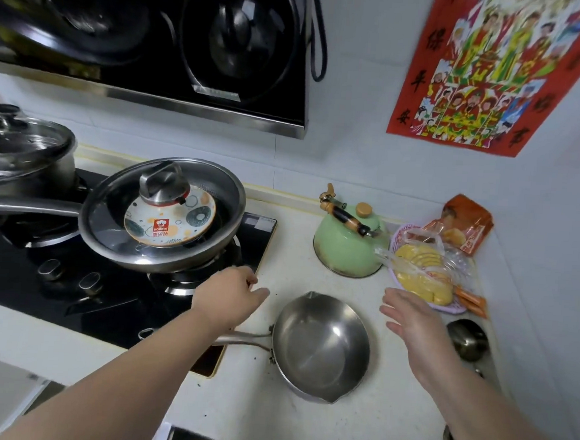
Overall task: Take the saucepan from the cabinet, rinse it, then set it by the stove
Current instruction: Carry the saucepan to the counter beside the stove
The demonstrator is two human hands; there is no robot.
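The steel saucepan [321, 345] rests upright and empty on the white counter [370, 428], just right of the black gas stove [111, 296]. Its long handle points left, partly hidden under my left forearm. My left hand [232, 293] hovers above the stove's right edge, fingers loosely spread, holding nothing. To the right of the pan, my right hand [412, 323] is open with flat fingers and also holds nothing. Neither hand touches the saucepan.
A lidded frying pan [165, 218] sits on the right burner, a lidded steel pot [25, 153] on the left one. A green kettle [347, 244], a basket of bagged yellow food [425, 270] and a steel ladle [467, 338] crowd the counter's right side. The range hood [157, 38] hangs overhead.
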